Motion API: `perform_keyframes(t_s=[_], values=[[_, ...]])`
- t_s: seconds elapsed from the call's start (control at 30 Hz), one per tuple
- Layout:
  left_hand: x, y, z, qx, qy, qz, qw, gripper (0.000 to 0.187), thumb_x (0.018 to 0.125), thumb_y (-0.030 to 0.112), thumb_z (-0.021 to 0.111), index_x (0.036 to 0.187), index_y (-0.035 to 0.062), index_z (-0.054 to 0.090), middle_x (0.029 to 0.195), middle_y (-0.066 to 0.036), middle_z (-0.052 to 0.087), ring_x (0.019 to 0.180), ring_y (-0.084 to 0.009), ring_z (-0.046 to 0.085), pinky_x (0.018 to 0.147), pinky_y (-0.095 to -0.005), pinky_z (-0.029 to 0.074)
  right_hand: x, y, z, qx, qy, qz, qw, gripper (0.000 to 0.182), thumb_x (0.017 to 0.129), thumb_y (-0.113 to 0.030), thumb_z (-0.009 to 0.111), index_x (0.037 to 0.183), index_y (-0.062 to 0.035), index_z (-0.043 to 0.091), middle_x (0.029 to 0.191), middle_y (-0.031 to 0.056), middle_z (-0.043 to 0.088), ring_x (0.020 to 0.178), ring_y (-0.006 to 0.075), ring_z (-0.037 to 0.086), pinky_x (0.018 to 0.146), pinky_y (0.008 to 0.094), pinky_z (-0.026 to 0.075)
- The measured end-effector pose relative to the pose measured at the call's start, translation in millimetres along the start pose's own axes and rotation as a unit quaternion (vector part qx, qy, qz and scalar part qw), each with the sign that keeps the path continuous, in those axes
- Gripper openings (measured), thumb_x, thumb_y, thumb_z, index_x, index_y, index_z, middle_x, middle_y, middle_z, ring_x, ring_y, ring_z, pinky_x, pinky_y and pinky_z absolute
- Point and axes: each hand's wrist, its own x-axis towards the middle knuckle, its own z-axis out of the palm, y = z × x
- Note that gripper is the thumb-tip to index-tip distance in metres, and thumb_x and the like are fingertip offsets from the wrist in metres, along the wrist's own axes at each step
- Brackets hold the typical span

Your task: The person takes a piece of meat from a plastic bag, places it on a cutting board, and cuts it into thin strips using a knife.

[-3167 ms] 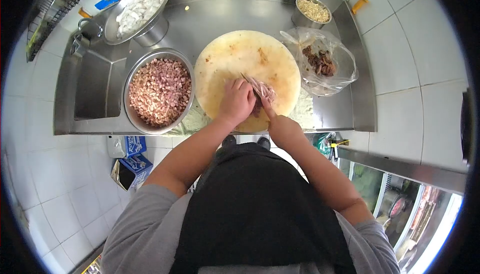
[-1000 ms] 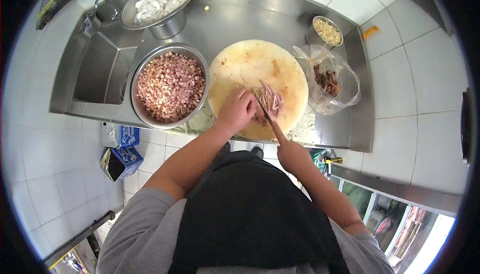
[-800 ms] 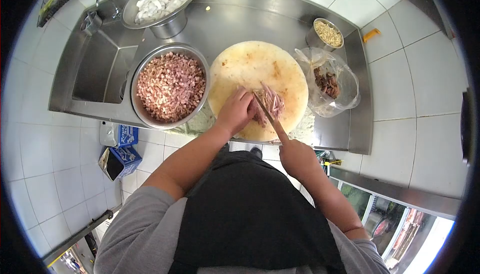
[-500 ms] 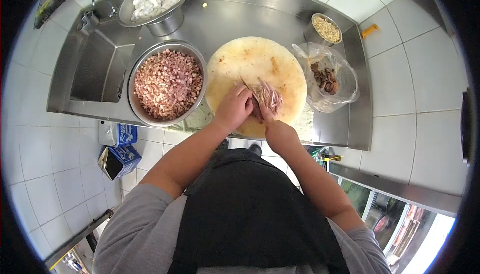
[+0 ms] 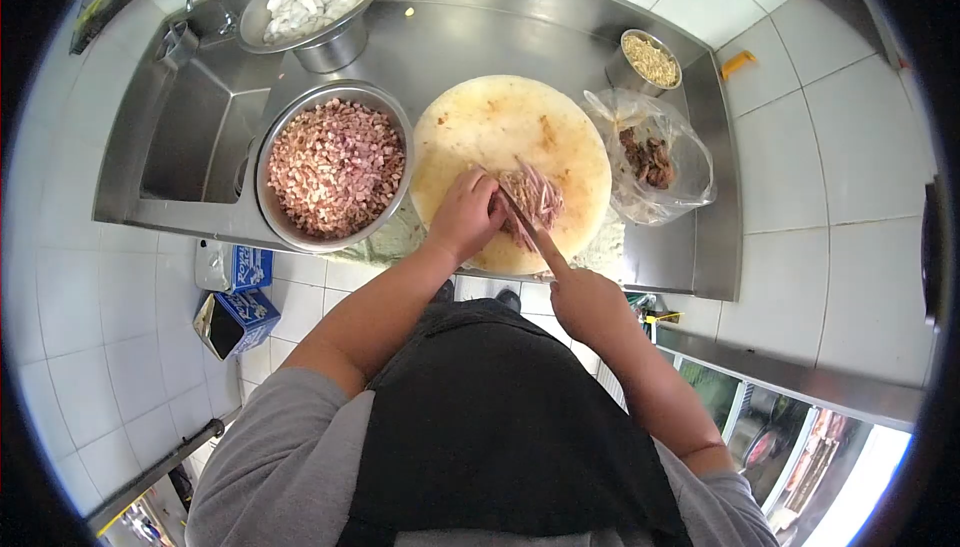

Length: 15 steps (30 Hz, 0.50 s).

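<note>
On the round pale chopping board (image 5: 460, 122) lies a small heap of thin pinkish meat strips (image 5: 543, 193). My left hand (image 5: 468, 215) rests on the board with curled fingers, pressing down meat that is mostly hidden under them. In my right hand (image 5: 590, 304) is the handle of a knife (image 5: 532, 225), closed in the fist. The blade slants up and left across the board, between my left fingertips and the cut strips.
Left of the board stands a large steel bowl (image 5: 262, 172) of diced pinkish meat. A colander (image 5: 250, 22) of pale pieces sits behind it, by the sink (image 5: 190, 152). To the right are a plastic bag (image 5: 690, 172) with dark brown pieces and a steel pot (image 5: 622, 72) of chopped bits.
My right hand has drawn back toward my body and to the right, and the knife blade now shows plainly. The left hand has barely moved.
</note>
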Motion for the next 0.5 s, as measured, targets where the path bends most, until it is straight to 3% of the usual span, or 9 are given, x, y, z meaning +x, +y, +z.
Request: perform_keyframes(t_s=[0.1,0.17,0.27,0.43,0.5], values=[[1,-4,4,0.027,0.047,0.049,0.997,0.019,0.083,0.010,0.070,0.097,0.0028,0.060,0.099,-0.016,0.060,0.100,-0.0372,0.060,0.091,-0.0464,0.050,12,0,-1,0.007,0.003,-0.004,1.000,0.081,0.098,-0.014,0.052,0.167,-0.0226,0.011,0.092,0.0251,0.073,0.083,0.0417,0.073,0.077,0.0544,0.057],[1,-8,4,0.014,0.031,0.036,0.999,0.018,0.082,0.009,0.070,0.095,0.0029,0.060,0.099,-0.016,0.060,0.099,-0.0374,0.060,0.090,-0.0466,0.050,26,-2,6,0.017,-0.005,0.006,1.000,0.079,0.099,-0.016,0.052,0.167,-0.0239,0.012,0.092,0.0256,0.073,0.084,0.0434,0.072,0.078,0.0558,0.056],[1,-7,6,-0.006,0.013,0.033,0.999,0.017,0.080,0.008,0.071,0.092,0.0031,0.059,0.098,-0.017,0.060,0.097,-0.0375,0.060,0.088,-0.0469,0.051,65,-1,35,0.070,0.059,-0.011,0.996,0.072,0.098,-0.011,0.045,0.165,-0.0215,0.019,0.097,0.0247,0.074,0.087,0.0431,0.074,0.077,0.0548,0.058],[4,0,-1,0.004,0.001,0.019,1.000,0.017,0.080,0.008,0.072,0.090,0.0036,0.059,0.098,-0.016,0.060,0.097,-0.0377,0.060,0.088,-0.0472,0.051,45,4,37,0.073,0.026,0.003,0.997,0.077,0.099,-0.014,0.047,0.167,-0.0240,0.012,0.096,0.0271,0.073,0.086,0.0455,0.072,0.079,0.0567,0.056],[0,1,0,0.014,0.054,0.028,0.998,0.017,0.080,0.010,0.072,0.089,0.0040,0.059,0.099,-0.016,0.061,0.099,-0.0379,0.060,0.090,-0.0482,0.050,20,11,34,0.082,-0.008,0.010,0.997,0.078,0.100,-0.016,0.049,0.167,-0.0247,0.009,0.093,0.0283,0.073,0.087,0.0472,0.071,0.081,0.0578,0.055]])
